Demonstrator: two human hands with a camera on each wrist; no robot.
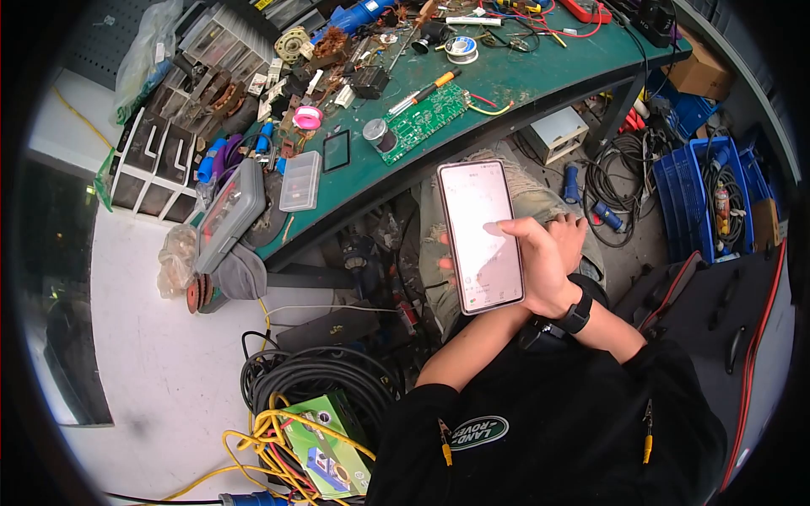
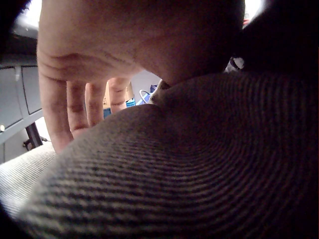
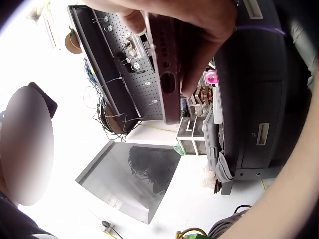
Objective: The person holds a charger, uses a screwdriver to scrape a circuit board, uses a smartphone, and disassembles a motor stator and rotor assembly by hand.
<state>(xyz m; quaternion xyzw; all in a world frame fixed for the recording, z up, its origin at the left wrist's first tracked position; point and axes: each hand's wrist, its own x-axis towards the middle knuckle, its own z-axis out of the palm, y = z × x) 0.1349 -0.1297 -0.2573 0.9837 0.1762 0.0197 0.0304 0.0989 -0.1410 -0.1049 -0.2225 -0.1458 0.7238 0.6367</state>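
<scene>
My right hand (image 1: pixel 544 266) holds a smartphone (image 1: pixel 478 253) upright, its bright screen facing up. The thumb (image 1: pixel 510 228) lies over the screen and other fingertips show at the far long edge. In the right wrist view the phone's bottom edge (image 3: pixel 168 82), with its charging port, is close to the camera. My left forearm crosses beneath the right wrist. The left hand (image 1: pixel 570 239) rests on the trouser leg (image 1: pixel 439 282), holding nothing; in the left wrist view its fingers (image 2: pixel 77 107) drape over the ribbed-looking cloth (image 2: pixel 164 169).
A green workbench (image 1: pixel 557 72) ahead carries a circuit board (image 1: pixel 426 122), a solder spool (image 1: pixel 461 51) and a clear box (image 1: pixel 299 181). Blue crates (image 1: pixel 683 198) and cables (image 1: pixel 629 164) lie right. Coiled hoses (image 1: pixel 321 371) and a green box (image 1: pixel 329 443) are left on the floor.
</scene>
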